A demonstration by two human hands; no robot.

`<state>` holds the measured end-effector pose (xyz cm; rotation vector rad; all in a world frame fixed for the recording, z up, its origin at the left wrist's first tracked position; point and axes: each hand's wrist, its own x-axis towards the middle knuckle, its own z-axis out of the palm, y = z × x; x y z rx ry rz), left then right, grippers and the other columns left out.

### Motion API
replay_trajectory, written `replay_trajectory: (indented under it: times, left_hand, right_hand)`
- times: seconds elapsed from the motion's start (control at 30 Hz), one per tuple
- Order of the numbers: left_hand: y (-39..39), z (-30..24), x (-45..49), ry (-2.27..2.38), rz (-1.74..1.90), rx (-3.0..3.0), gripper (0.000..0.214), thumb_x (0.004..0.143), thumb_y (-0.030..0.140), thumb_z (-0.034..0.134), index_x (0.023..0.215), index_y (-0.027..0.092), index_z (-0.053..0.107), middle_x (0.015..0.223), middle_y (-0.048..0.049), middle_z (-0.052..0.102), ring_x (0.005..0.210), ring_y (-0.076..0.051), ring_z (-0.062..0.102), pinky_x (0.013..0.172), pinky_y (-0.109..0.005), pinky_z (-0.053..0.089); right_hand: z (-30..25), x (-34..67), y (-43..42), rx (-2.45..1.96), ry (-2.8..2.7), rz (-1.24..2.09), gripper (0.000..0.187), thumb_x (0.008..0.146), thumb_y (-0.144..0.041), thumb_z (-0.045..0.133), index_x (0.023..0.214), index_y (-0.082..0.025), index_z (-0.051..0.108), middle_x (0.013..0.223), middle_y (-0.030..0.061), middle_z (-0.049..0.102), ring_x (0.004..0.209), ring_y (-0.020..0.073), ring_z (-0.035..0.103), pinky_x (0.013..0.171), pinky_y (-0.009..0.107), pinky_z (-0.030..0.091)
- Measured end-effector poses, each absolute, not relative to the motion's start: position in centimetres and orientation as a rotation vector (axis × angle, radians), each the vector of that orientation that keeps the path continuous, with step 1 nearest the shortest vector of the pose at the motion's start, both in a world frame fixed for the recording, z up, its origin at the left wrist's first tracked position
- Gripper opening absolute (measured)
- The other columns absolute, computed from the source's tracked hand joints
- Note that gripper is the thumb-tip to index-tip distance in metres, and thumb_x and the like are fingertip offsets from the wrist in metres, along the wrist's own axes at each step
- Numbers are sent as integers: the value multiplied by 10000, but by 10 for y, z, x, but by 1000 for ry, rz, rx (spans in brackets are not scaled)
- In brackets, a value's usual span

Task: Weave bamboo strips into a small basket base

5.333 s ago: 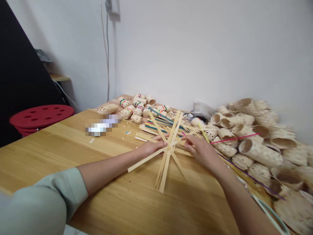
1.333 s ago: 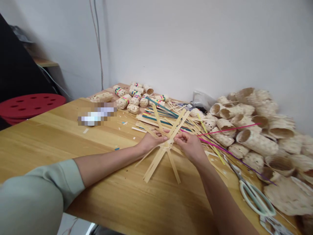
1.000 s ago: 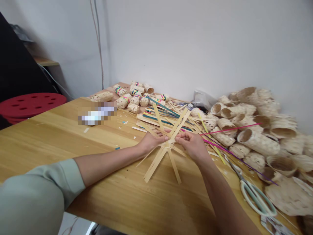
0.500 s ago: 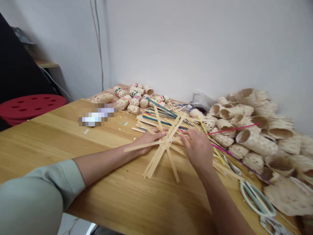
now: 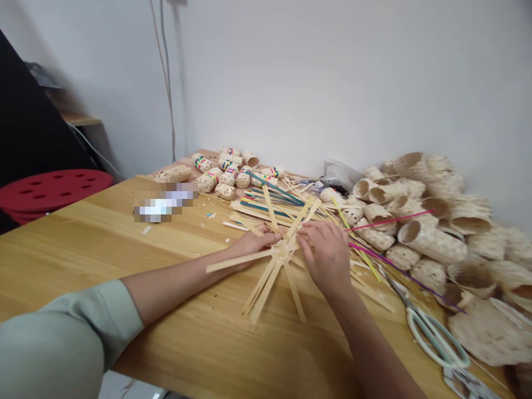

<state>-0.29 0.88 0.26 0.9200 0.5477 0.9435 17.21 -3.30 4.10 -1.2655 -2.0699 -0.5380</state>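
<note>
Strip star [image 5: 281, 253]: I see the left hand [image 5: 254, 243] pinching its left side, the right hand [image 5: 326, 255] curled opposite, grip unclear.

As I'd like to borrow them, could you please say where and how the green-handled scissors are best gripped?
Probably by the green handles, from above: the scissors lie on the table, blades pointing away from the person, between the right forearm and a woven piece.

There are two hands [image 5: 251, 244] [image 5: 328, 255], one star of flat strips [image 5: 280, 253], at least one red stool [image 5: 56, 187], two hanging cords [image 5: 170, 111] and too many woven tubes [image 5: 432, 242] to count.
</note>
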Motion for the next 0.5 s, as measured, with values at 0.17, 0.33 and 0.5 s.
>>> replay_trajectory:
  times: [0.17, 0.33, 0.5]
  left_hand:
    - [6, 3, -2, 551, 912, 984, 233, 638, 262, 774, 810, 122, 701, 796, -40, 690, 719, -131, 598, 701, -240, 432]
    - [5, 4, -5, 458, 875, 904, 290, 664, 226, 753, 933, 152, 672, 921, -44, 686, 796, -141, 615, 776, -272, 437]
    - [4, 5, -7, 358, 860, 847, 394, 654, 148, 741, 1023, 183, 607, 907, -23, 662, 805, -129, 599, 796, -270, 423]
  right_hand:
    - [33, 162, -33, -1212, -2104, -451, 164, 893, -282, 514, 982, -242, 646, 1074, 40, 656, 1077, 224, 526, 993, 426, 293]
    - [28, 164, -30, -1230, -2093, -372, 195, 886, -307, 532, 1027, -254, 657, 1092, 44, 657, 1086, 218, 532, 1008, 439, 296]
    - [27, 167, -29, -1261, -2072, -376, 148, 868, -266, 555, 959, -240, 669, 1108, 53, 647, 1097, 231, 520, 1006, 457, 302]
